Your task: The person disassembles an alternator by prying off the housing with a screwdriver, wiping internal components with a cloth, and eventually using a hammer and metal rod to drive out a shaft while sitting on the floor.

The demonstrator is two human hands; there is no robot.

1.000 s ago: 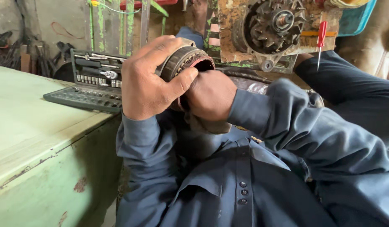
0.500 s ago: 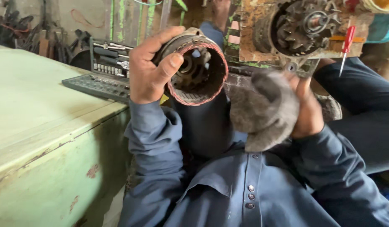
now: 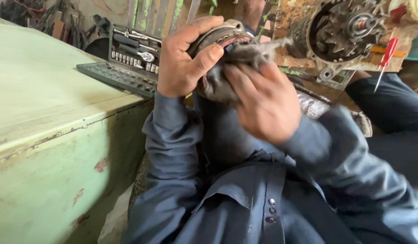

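Your left hand (image 3: pixel 184 63) grips the round metal housing (image 3: pixel 220 36) at chest height, fingers clenched on its rim. Your right hand (image 3: pixel 263 101) presses a grey rag (image 3: pixel 227 68) into it, fingers grasping the cloth.

I log: pale green chipped desk (image 3: pixel 46 113) at left; open socket set case (image 3: pixel 127 58) behind it; rusty toothed motor housing (image 3: pixel 349 31) upper right; red-handled screwdriver (image 3: pixel 386 56) beside it.
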